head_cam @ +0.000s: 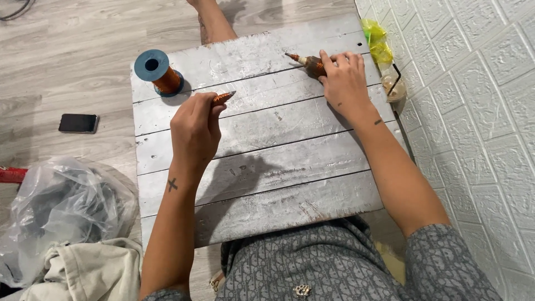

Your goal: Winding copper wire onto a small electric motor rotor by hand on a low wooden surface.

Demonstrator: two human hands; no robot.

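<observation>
My left hand (195, 129) is closed around a thin rod wound with copper wire (223, 98), its pointed tip aimed right over the silver wooden board (278, 167). At the board's far right, my right hand (344, 81) grips a second copper-wound piece (310, 63) whose pale tip points left. A blue spool of copper wire (157, 73) stands upright at the board's far left corner, just beyond my left hand.
A black phone (78, 122) lies on the wooden floor at the left. A clear plastic bag (61, 206) and beige cloth (89, 270) sit at the lower left. A yellow-green bag (378, 43) leans against the white tiled wall on the right.
</observation>
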